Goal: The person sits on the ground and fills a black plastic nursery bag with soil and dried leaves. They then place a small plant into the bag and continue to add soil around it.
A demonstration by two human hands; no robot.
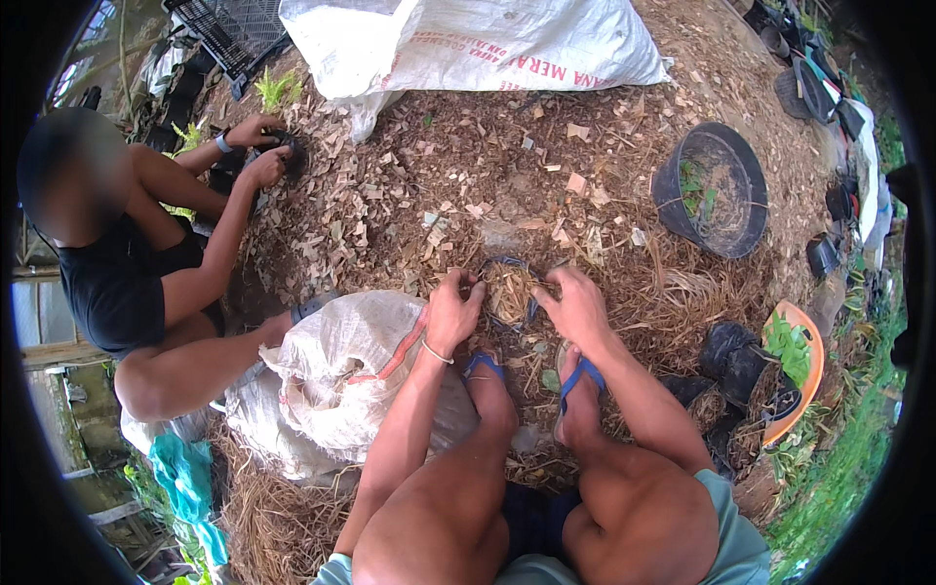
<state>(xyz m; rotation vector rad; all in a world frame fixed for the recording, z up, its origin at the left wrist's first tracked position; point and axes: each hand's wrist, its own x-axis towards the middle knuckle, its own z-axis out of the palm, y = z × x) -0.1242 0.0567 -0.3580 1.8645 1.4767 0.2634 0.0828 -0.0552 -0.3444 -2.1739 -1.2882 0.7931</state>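
Note:
A dark plastic grow bag [518, 327], packed with dry shredded plant matter [510, 289], stands on the ground between my feet and in front of me. At its left rim, my left hand [455, 311] pinches the plastic between thumb and fingers. My right hand [578, 303] holds the opposite side of the rim, thumb inward and fingers curled. The lower part of the bag is hard to make out against the litter.
A woven white sack [351, 365] sits by my left arm; another sack [512, 44] lies ahead. On the left, a co-worker [110, 270] crouches, hands on a dark bag [295, 157]. To the right are a black bucket [662, 194], filled black bags [731, 355] and an orange basin [813, 365].

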